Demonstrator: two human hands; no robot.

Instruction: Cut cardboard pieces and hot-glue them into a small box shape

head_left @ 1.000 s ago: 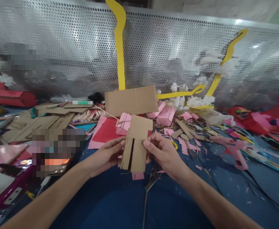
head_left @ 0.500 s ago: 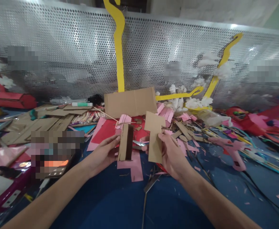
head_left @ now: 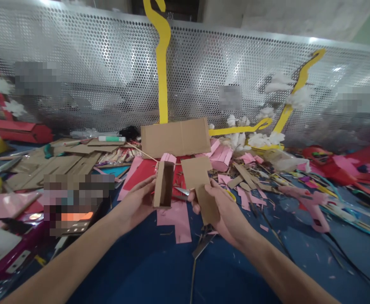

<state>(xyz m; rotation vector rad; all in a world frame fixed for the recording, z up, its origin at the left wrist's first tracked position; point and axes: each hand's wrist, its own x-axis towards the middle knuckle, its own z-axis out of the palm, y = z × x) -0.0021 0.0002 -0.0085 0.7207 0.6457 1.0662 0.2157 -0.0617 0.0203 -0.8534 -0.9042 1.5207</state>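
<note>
- Nearest, just left of 12 o'clock, a narrow cardboard box (head_left: 163, 184) is held above the surface (head_left: 159, 270), hollow side toward the viewer. It should be light and rather stiff, though thin walls may bend; the long edges seem good for holding.
- Just right of 12 o'clock is a flat cardboard cutout (head_left: 199, 179), probably light, not slippery, easy to crease; its narrow part suits a pinch.
- Hands are apart: left hand (head_left: 139, 200) clasps the box's left wall, right hand (head_left: 223, 202) pinches the cutout, thumb in front.
- Farther, toward 2 o'clock, lies a pink glue gun (head_left: 314, 202).
</note>
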